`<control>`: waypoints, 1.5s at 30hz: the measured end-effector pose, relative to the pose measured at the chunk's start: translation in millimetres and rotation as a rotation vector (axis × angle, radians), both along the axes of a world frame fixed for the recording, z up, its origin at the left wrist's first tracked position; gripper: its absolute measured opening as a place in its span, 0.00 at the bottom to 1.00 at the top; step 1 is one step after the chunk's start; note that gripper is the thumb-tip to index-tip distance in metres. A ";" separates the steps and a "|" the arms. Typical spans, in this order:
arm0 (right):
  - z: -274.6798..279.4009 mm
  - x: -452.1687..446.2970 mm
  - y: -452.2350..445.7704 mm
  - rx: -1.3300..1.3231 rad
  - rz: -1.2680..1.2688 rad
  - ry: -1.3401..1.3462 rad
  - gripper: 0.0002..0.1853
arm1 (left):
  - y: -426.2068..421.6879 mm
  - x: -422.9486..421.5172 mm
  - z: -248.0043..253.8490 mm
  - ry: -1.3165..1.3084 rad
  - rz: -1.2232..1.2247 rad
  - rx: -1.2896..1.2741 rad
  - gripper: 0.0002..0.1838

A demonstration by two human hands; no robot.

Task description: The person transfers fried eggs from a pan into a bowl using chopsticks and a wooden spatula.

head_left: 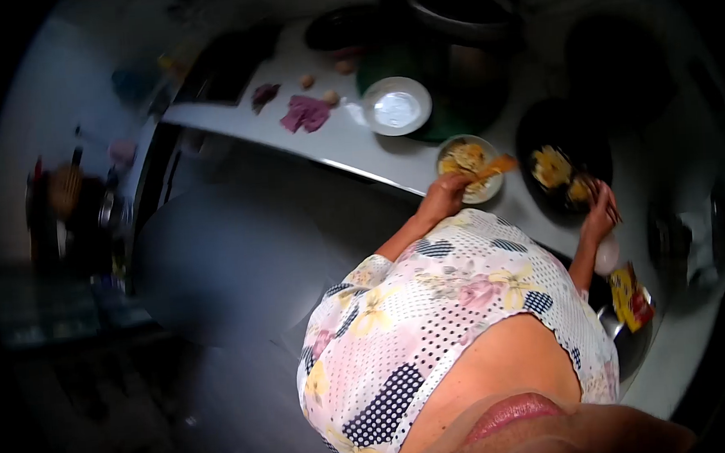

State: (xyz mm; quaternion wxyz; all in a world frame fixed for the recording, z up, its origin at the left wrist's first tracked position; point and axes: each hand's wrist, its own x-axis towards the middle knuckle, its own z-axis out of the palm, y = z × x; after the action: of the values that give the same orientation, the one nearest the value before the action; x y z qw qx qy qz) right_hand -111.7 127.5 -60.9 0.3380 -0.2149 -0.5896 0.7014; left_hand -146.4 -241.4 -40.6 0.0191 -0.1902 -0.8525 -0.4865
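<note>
My left hand (447,196) is closed at the near left rim of a white bowl (492,193). From its fingers an orange-brown wooden spatula (500,167) extends right across the bowl, over yellowish food (467,154). To the right sits a dark pan (540,127) with a pale yellow fried piece (551,167) and a smaller browned piece (578,189). At the pan's near right edge, my right hand (599,212) has its fingers bent down beside the smaller piece. What those fingers grip is hidden.
A white plate (397,108) stands left of the bowl, beside a purple cloth (305,113) and several small round items. Near my right forearm are a pale egg-shaped object (607,256) and a yellow packet (629,299). The white counter's front edge (359,167) runs before me.
</note>
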 end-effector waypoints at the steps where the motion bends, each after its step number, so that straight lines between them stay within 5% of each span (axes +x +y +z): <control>1: 11.9 1.3 -6.1 -0.017 -0.017 -0.010 0.17 | -3.3 -1.6 -7.8 0.005 -0.024 0.027 0.13; 14: 33.3 60.3 -29.0 0.039 -0.187 -0.065 0.11 | 42.3 -39.5 8.0 -0.015 -0.319 -0.095 0.12; 21: 27.6 59.2 -48.6 0.074 -0.136 -0.047 0.10 | 81.6 -74.9 -30.8 0.114 -0.282 -0.258 0.17; 27: 26.7 52.0 -54.9 0.045 -0.076 -0.005 0.10 | 65.2 -73.6 -44.2 0.027 -0.256 -0.069 0.16; 30: 38.0 46.1 -60.8 -0.090 -0.071 0.076 0.10 | 74.7 -73.7 -38.2 -0.425 -0.199 0.255 0.15; 36: 59.0 30.8 -63.7 -0.189 0.154 0.094 0.12 | 92.8 -75.8 2.2 0.065 -0.241 -0.122 0.13; 45: 16.9 -4.1 -49.2 -0.185 0.048 0.058 0.13 | 59.5 -70.8 25.0 0.106 -0.215 -0.096 0.14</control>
State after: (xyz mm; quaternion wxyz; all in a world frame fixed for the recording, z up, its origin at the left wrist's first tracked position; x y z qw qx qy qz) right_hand -115.9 78.4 -44.0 0.3167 -0.2104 -0.5173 0.7667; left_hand -217.2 -181.9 -15.6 0.0029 -0.3066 -0.8473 -0.4336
